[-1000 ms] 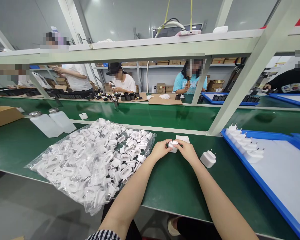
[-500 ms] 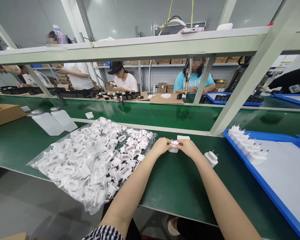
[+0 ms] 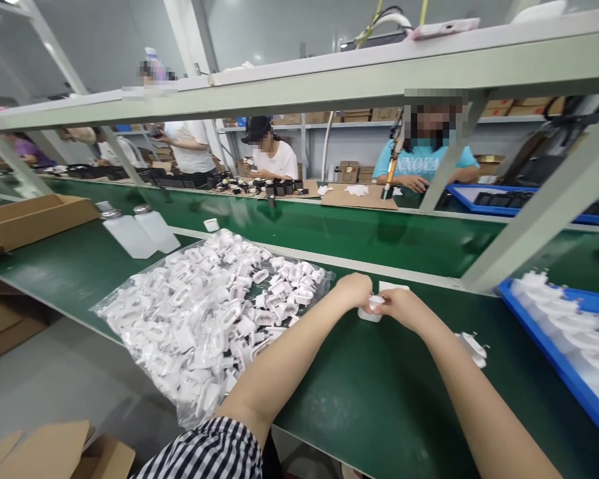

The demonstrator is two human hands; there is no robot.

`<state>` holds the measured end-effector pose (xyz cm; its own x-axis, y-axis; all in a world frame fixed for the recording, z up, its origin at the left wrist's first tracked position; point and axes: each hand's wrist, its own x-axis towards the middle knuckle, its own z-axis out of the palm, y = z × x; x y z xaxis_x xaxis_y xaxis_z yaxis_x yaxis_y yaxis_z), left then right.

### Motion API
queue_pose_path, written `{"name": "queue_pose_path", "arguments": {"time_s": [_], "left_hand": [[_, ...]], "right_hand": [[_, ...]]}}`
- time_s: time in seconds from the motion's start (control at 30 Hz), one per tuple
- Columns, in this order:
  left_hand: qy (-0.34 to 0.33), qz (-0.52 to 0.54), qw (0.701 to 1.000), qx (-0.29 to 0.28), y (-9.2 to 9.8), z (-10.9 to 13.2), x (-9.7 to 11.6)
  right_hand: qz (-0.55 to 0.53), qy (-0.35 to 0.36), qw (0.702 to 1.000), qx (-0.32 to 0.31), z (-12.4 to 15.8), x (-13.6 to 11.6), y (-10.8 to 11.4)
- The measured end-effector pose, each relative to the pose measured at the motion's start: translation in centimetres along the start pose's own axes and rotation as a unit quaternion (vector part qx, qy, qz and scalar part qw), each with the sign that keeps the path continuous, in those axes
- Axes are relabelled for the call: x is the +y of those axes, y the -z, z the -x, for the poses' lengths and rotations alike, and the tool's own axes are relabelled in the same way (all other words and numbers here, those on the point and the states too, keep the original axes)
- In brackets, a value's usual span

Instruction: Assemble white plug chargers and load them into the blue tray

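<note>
Just above the green workbench, a white plug adapter (image 3: 369,315) is held between my two hands. My left hand (image 3: 355,291) is closed at its left side, with the fingertips partly hidden behind the hand. On the other side my right hand (image 3: 402,306) pinches the adapter's upper part with thumb and fingers. To the right of my right forearm lies another white plug adapter (image 3: 473,348), its two pins showing. A clear plastic bag (image 3: 180,332) heaped with loose white plug shells lies left of my left arm.
A blue-rimmed tray (image 3: 554,362) at the right holds a row of white adapters. Two white bottles (image 3: 130,234) stand beside a cardboard box (image 3: 44,216) at the left. A slanted metal post (image 3: 524,219) and an overhead shelf (image 3: 299,83) frame the bench. Co-workers sit and stand beyond.
The view has turned left, so the bench and its items appear farther right. My hands stay together on the adapter, with the left hand now more turned over it.
</note>
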<state>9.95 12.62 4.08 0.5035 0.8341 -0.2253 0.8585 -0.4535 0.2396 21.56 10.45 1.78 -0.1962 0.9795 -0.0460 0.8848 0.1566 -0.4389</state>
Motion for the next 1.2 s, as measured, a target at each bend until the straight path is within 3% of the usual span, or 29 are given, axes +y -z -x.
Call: {"name": "queue_pose_path", "arguments": {"time_s": [0.17,0.3,0.47,0.53,0.73,0.97,1.2], "left_hand": [[-0.004,0.009,1.0,-0.024,0.0,-0.4,-0.5],[-0.041,0.107,0.992,-0.044,-0.8,-1.0,-2.3],[-0.072,0.212,0.973,0.058,-3.1,0.2,-3.3],[-0.084,0.201,0.974,0.063,-3.6,1.2,-2.9],[-0.097,0.117,0.988,-0.004,-2.8,3.4,-1.3],[-0.011,-0.014,0.999,-0.051,-1.5,3.7,1.0],[-0.029,0.003,0.999,-0.034,-1.4,4.8,1.0]], "right_hand": [[0.012,-0.021,0.999,-0.04,-0.4,0.3,0.0],[-0.011,-0.017,0.998,-0.066,-1.0,0.9,0.0],[-0.055,0.02,0.997,-0.043,0.4,0.8,0.1],[-0.061,0.027,0.996,-0.057,1.6,0.6,0.2],[-0.035,0.03,0.995,-0.088,4.4,-0.1,-0.1],[0.058,-0.004,0.994,-0.088,4.5,-1.0,-0.2],[0.001,0.017,0.997,-0.072,4.5,-0.6,-0.3]]}}
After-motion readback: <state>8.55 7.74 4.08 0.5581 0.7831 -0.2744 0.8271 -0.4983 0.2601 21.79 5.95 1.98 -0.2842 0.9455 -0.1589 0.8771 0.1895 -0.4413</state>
